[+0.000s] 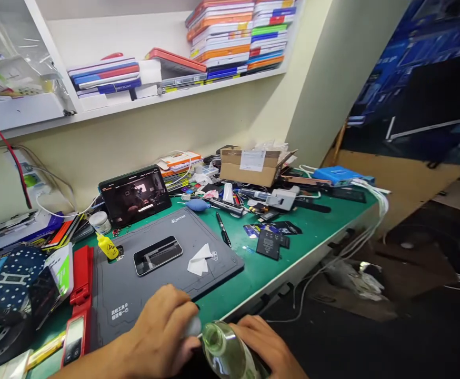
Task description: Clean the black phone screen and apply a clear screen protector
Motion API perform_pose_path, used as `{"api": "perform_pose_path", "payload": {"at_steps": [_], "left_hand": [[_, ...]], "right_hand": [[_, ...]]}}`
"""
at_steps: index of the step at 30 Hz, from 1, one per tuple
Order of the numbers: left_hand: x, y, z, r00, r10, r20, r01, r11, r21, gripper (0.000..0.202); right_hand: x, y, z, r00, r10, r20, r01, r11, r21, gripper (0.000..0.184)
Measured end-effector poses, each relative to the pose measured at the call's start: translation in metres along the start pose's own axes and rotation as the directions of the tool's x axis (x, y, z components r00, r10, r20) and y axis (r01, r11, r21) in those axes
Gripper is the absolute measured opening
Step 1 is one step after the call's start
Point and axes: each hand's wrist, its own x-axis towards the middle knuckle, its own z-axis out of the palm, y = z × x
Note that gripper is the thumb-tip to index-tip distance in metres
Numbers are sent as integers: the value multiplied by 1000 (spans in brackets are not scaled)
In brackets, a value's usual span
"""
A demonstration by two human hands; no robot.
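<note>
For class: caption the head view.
Left hand and right hand hold a glass bottle by a repair mat bearing a smartphone.

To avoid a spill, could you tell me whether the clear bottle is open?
Open: the clear bottle shows a bare round mouth, no cap on it.

two hands [155, 326] [261, 342], one glass bottle [224, 350], one smartphone [158, 255], one tablet [134, 196], one cardboard box [249, 167]

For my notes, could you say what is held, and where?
The right hand holds a clear bottle by its body; the left hand pinches a white wad.
</note>
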Motion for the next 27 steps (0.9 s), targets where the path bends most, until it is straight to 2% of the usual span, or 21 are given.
{"api": "perform_pose_path", "payload": {"at_steps": [1, 3, 6, 7, 9, 10, 11, 13, 16, 20, 24, 25, 27], "left_hand": [[-2, -4, -7, 999, -38, -29, 38, 999, -23, 38], [-9, -20, -24, 991, -130, -18, 129, 990, -64, 30], [-27, -59, -47, 938, -345, 23, 345, 930, -124, 21], [-35, -75, -52, 898, -438, 23, 437, 887, -149, 24], [-53, -103, -56, 764, -645, -17, 629, 750, -205, 35], [-61, -115, -56, 699, -715, -22, 692, 684, -231, 40], [-69, -124, -55, 645, -764, -11, 741, 629, -235, 44], [-80, -137, -51, 590, -807, 10, 789, 573, -223, 51], [-86, -144, -48, 566, -824, 29, 816, 555, -162, 52], [-85, -144, -48, 527, -849, 44, 844, 529, 87, 47], [-87, -145, -48, 494, -866, 77, 827, 495, 267, 48], [-88, -145, -48, 486, -870, 82, 826, 488, 282, 50], [-89, -146, -47, 476, -876, 79, 826, 476, 301, 52]], "right_hand": [[4, -2, -4, 1000, -6, -6, 7, 1000, 22, 39], [14, -8, -16, 999, -49, -21, 51, 994, 94, 49], [37, -22, -39, 975, -199, -103, 214, 962, 167, 55], [46, -28, -46, 960, -259, -108, 274, 949, 154, 53], [64, -43, -58, 920, -366, -137, 384, 911, 148, 36], [73, -49, -62, 906, -397, -147, 416, 898, 143, 24], [80, -55, -65, 896, -423, -132, 440, 887, 143, 22], [90, -65, -68, 875, -468, -124, 483, 865, 138, 26], [97, -73, -69, 854, -508, -113, 519, 849, 98, 30], [102, -78, -73, 848, -524, -77, 525, 851, -2, 32], [109, -80, -80, 784, -614, -89, 604, 788, -115, 32], [110, -80, -83, 796, -599, -88, 586, 799, -133, 30], [113, -81, -87, 863, -499, -76, 484, 862, -154, 25]]}}
